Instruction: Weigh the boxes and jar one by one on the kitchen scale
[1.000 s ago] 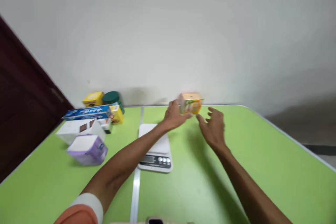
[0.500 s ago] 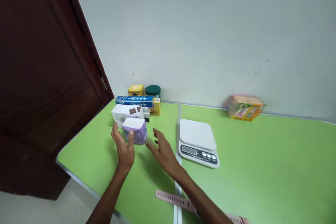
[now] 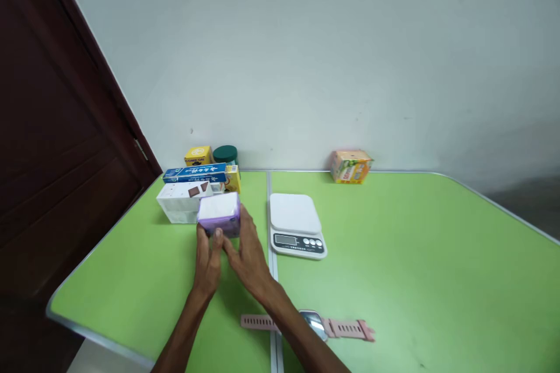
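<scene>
A purple and white pack of tissues (image 3: 220,214) is gripped between both hands on the left part of the green table. My left hand (image 3: 208,262) closes on its left and near side, thumb against the front. My right hand (image 3: 247,249) wraps its right side, with the fingers partly hidden behind it. Just behind the pack stands a white box (image 3: 179,201) with brown squares printed on it. To the right of my right hand sits a white kitchen scale (image 3: 297,224) with nothing on its plate.
Behind the white box are long blue boxes (image 3: 196,173), yellow boxes (image 3: 198,155) and a green-lidded jar (image 3: 226,154). An orange and green box (image 3: 351,166) stands by the wall. A pink-strapped smartwatch (image 3: 347,328) lies near the front, partly under my right forearm.
Both hands, open beside the tissue pack before, have closed on it, and the pack now looks turned and slightly raised. The view has shifted to the right, showing more of the smartwatch.
</scene>
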Motion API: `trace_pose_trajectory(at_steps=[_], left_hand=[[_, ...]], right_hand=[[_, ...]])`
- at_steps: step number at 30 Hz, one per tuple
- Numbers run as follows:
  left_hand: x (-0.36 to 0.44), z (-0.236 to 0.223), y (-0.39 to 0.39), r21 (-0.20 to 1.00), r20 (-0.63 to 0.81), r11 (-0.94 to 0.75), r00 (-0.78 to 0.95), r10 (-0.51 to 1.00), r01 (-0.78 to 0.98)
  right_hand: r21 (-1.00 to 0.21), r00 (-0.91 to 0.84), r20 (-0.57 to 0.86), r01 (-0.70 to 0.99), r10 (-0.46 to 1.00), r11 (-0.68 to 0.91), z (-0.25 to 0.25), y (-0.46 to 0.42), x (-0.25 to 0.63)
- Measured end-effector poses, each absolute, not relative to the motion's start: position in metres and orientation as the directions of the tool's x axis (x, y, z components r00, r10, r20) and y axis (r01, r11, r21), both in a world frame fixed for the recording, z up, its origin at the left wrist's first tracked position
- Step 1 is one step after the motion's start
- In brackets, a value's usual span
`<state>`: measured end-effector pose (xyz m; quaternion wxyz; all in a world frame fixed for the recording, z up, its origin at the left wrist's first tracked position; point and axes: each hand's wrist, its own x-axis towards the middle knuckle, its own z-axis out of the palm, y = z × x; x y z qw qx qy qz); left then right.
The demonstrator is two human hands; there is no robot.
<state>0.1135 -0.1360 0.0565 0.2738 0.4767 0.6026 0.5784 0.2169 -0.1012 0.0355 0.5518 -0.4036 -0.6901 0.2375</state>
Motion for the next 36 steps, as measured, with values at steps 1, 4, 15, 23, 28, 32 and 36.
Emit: trace_pose_trajectory(at_steps=[1,4,15,23,28,32,36], left_hand=[[0.127,0.061,-0.132,0.955,0.234,-0.152,-0.334,0.913,0.255],[0.172,0.069,-0.115,0.941,0.286,-0.253,-0.128,0.95,0.223],[0.225,0.047,-0.074,0.891,0.334,-0.342,0.078,0.939,0.3],[0.172,-0.005,-0.076,0.946,0.202,-0.147,-0.172,0.964,0.288],[0.173,-0.008,-0.078,0.946,0.198,-0.14,-0.183,0.963,0.291],[0.19,0.013,-0.082,0.915,0.296,-0.239,-0.139,0.945,0.326],[0.213,0.047,-0.074,0.89,0.352,-0.336,0.006,0.936,0.307]], right_hand=[[-0.772,-0.025,0.575,0.313,0.818,0.553,0.04,-0.099,0.233],[-0.774,0.089,0.578,0.377,0.811,0.51,0.051,-0.089,0.287],[-0.879,0.219,0.425,0.333,0.878,0.342,0.029,-0.07,0.373],[-0.946,0.428,0.224,0.311,0.875,0.09,0.009,-0.1,0.402],[-0.926,0.395,0.274,0.353,0.877,0.13,0.012,-0.101,0.388],[-0.901,0.376,0.334,0.397,0.864,0.175,0.013,-0.09,0.371],[-0.828,0.322,0.47,0.484,0.822,0.284,0.016,-0.072,0.349]])
